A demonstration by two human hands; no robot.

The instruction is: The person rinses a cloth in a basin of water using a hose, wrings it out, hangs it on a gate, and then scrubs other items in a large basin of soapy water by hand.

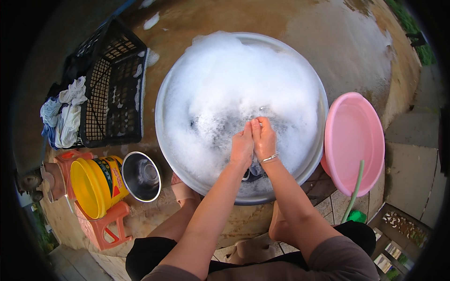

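A wide, pale round basin full of thick white foam stands in front of me. Over its near half my left hand and my right hand meet, closed, with thumbs and fingertips pressed together. Whatever they pinch is hidden by the fingers. Below my wrists, partly sunk in suds, lies some dark and grey cloth; whether it reaches up into my fingers I cannot tell. A thin bracelet circles my right wrist.
At left stands a black plastic crate, with crumpled pale laundry beside it. Nearer are a yellow bucket, a steel bowl and an orange-pink stool. At right, a pink tub has a green hose over its rim.
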